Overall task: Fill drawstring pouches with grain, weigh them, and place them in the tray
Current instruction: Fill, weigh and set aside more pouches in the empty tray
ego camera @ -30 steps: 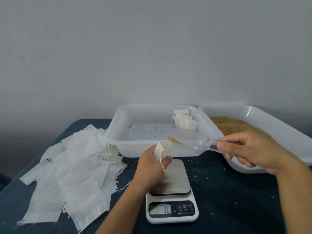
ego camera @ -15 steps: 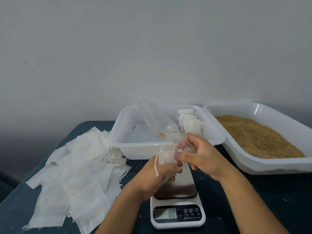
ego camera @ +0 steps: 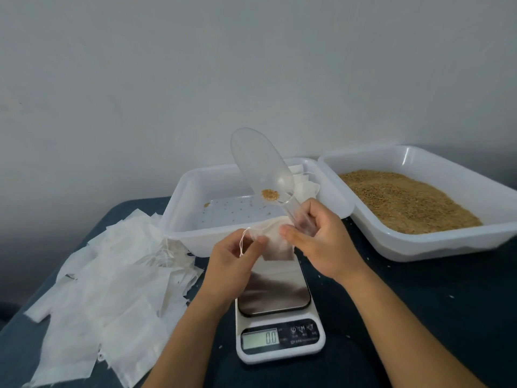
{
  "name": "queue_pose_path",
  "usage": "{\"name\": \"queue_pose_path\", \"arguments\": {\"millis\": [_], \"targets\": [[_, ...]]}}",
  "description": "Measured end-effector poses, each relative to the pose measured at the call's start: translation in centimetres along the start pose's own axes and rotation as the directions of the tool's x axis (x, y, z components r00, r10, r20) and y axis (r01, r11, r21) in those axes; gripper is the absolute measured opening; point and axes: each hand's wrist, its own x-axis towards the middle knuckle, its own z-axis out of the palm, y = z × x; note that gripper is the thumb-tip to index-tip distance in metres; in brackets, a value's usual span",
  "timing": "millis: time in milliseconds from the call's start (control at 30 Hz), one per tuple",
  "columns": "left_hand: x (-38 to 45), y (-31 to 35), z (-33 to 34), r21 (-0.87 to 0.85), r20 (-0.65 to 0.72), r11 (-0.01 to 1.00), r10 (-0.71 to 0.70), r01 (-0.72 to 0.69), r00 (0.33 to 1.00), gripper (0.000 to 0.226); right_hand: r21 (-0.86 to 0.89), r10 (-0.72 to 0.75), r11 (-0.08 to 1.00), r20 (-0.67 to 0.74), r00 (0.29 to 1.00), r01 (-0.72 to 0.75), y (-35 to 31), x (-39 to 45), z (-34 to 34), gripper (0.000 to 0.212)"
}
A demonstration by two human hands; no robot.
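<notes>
We have the pouch [ego camera: 275,242] up in both hands, right above the scale [ego camera: 279,317]. Our left hand [ego camera: 232,256] pinches its left edge, thumb and fingertips closed on the fabric, and the thin drawstring [ego camera: 242,242] loops out between those fingers. Our right hand [ego camera: 321,239] is doing double duty: the fingers curl around the handle of the clear scoop [ego camera: 263,169], and the thumb and forefinger also pinch the pouch's right edge. The pouch mouth looks gathered along the top, and the bag hangs slack below it, not touching the steel platform under it.

The scoop stands tilted up and away from us, bowl high and leaning left, with a small clump of grain [ego camera: 270,194] sitting low in the bowl near the handle. It hangs over the near tray [ego camera: 179,219].

Below, the scale's display reads 0.0 and the platform carries nothing. That near tray, straight ahead, holds a few filled pouches [ego camera: 307,186] in its far right corner, partly hidden behind the scoop, and loose grains dot its floor. To the right, touching or just beside it, the second tray [ego camera: 419,245] holds a broad bed of brown grain [ego camera: 405,203]. On our left, a heap of flat empty pouches [ego camera: 106,289] spreads over the dark table [ego camera: 419,303], and stray grains speckle the surface near the scale.
</notes>
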Motion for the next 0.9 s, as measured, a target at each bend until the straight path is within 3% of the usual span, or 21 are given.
{"name": "queue_pose_path", "arguments": {"millis": [167, 367, 500, 633, 733, 900], "targets": [[0.2, -0.6, -0.3, 0.029, -0.057, 1.000, 0.006, -0.004, 0.998, 0.023, -0.104, -0.009, 0.994, 0.041, 0.999, 0.014, 1.0, -0.2, 0.6, 0.035], [-0.2, -0.6, -1.1, 0.059, 0.025, 0.997, -0.057, 0.055, 0.998, 0.020, -0.249, -0.013, 0.968, 0.073, 0.997, 0.031, 1.8, -0.6, 1.0, 0.040], [-0.9, -1.0, -2.0, 0.190, 0.051, 0.981, -0.056, 0.045, 0.997, 0.003, -0.311, 0.014, 0.949, 0.184, 0.983, 0.044, 2.0, -0.8, 0.8, 0.037], [-1.3, -1.4, -2.6, 0.290, 0.066, 0.956, -0.054, 0.033, 0.996, 0.026, -0.383, 0.051, 0.922, 0.257, 0.965, 0.053, 2.1, -1.1, 0.8, 0.039], [-1.2, -1.4, -2.7, 0.351, 0.080, 0.936, -0.040, 0.009, 0.996, 0.031, -0.406, 0.088, 0.914, 0.259, 0.962, 0.025, 2.1, -1.0, 0.5, 0.037], [-1.2, -1.8, -2.9, 0.418, 0.093, 0.908, 0.002, -0.041, 0.996, 0.014, -0.455, 0.102, 0.890, 0.263, 0.959, 0.031, 1.9, -0.9, 0.0, 0.037]]}}
